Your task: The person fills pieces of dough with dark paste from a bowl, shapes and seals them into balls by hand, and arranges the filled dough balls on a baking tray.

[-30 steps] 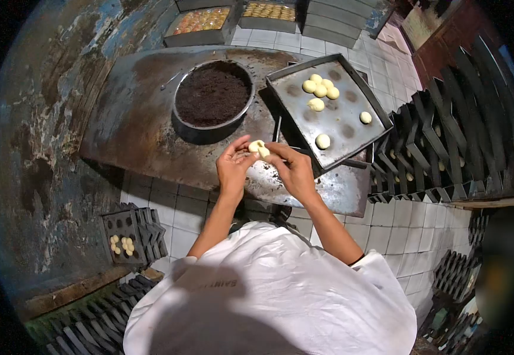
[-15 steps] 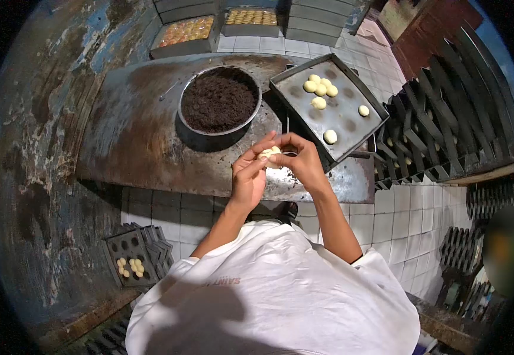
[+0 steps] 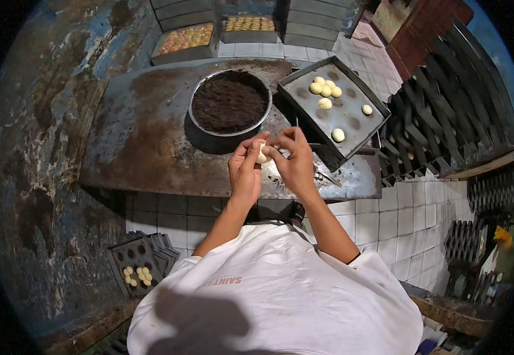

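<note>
My left hand (image 3: 246, 170) is closed around a small pale piece of dough (image 3: 262, 155), held above the front of the metal table. From the other side my right hand (image 3: 293, 163) pinches the same dough, its fingertips on the upper edge. Whatever may be inside the dough is hidden by my fingers. Just beyond the left hand stands a round metal bowl (image 3: 195, 121) heaped with dark brown crumbly filling (image 3: 231, 102). To the right, a square metal tray (image 3: 351, 80) carries several pale dough balls (image 3: 326, 91), most clustered together.
A thin tool (image 3: 328, 178) lies by the front edge of the worn metal table (image 3: 133, 151). Metal racks (image 3: 446, 118) line the right. Boxes of baked goods (image 3: 249, 23) stand at the back, and another tray with dough balls (image 3: 133, 254) sits low at left.
Both hands have turned the dough more upright and moved slightly left and closer to the bowl. The view has shifted a little, and the thin tool by the right hand now shows more clearly.
</note>
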Demonstrator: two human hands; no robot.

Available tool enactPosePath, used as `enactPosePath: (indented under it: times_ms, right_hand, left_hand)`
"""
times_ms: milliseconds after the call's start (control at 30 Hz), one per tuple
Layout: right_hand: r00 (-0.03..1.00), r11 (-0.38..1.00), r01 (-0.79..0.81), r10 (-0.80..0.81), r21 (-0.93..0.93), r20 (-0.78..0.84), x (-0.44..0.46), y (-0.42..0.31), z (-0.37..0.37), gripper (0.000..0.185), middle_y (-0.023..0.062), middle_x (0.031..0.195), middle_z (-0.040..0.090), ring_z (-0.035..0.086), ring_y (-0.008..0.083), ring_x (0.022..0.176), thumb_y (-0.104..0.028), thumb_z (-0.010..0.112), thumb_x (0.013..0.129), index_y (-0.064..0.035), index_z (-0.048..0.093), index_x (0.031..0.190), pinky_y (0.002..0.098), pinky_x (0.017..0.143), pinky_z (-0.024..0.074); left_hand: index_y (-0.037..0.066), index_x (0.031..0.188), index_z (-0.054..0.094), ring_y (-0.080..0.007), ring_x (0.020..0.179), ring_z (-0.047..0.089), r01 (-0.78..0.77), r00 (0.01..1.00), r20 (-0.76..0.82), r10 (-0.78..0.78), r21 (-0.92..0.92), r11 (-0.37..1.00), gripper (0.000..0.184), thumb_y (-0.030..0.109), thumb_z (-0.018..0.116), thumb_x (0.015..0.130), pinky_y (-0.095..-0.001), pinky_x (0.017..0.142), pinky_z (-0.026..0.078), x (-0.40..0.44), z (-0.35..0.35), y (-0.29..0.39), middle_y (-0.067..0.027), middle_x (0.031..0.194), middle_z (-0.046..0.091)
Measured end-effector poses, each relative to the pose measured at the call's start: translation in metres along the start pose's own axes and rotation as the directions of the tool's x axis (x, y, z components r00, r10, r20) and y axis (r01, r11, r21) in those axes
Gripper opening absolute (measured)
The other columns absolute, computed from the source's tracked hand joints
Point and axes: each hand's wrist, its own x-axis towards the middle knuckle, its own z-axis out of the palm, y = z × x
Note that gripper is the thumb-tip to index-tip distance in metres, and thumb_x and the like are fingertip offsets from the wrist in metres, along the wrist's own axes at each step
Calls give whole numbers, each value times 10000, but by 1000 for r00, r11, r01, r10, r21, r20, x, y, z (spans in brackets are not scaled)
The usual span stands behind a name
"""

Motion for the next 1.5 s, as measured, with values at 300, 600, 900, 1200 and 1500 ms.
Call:
enactPosePath:
  times_ms: [300, 600, 900, 1200, 1500]
  right_hand:
    - [886, 813, -455, 371, 364, 279, -4, 12, 12, 208, 69, 958, 722, 661, 136, 903, -68, 771, 831, 28, 731, 1011, 308, 800, 531]
    - [991, 994, -43, 55, -96, 124, -5, -12, 6, 210, 60, 917, 668, 628, 145, 846, -72, 821, 796, -19, 766, 992, 290, 757, 503]
    - [898, 821, -435, 366, 371, 243, 0, 10, -6, 158, 69, 876, 670, 639, 127, 825, -50, 794, 805, 31, 728, 925, 280, 775, 498]
    - [943, 942, -298, 266, 152, 200, -14, 48, -45, 292, 87, 889, 682, 645, 141, 804, 30, 755, 828, 9, 755, 1119, 254, 747, 509]
    - [773, 637, -634, 514, 439, 371, 3, 149, -109, 516, 106, 1161, 682, 612, 166, 1116, -216, 803, 877, 49, 595, 1267, 303, 979, 487]
  left_hand:
    - [-16, 1231, 605, -216, 1218, 580, 60, 998, 4, -60, -154, 986, 268, 119, 570, 1002, -365, 1074, 439, -8, -4, 16, -158, 1345, 612]
    - [-2, 1239, 617, -215, 1230, 585, 21, 998, -62, -28, -116, 993, 257, 149, 523, 1054, -342, 1055, 455, -10, -1, 14, -154, 1347, 609]
    - [10, 1145, 615, -196, 1166, 598, -69, 995, -74, 72, 40, 997, 194, 151, 508, 1064, -337, 1028, 460, -4, 20, -15, -132, 1224, 645]
    - [24, 979, 613, -110, 825, 631, 192, 952, -256, -169, 67, 979, 171, 170, 552, 1044, -264, 746, 521, 17, 41, -62, -80, 962, 678]
    - [-23, 997, 691, -190, 1070, 635, 125, 991, -10, -134, 429, 895, 344, 259, 511, 1075, -333, 982, 458, 35, 94, -139, -116, 1080, 714]
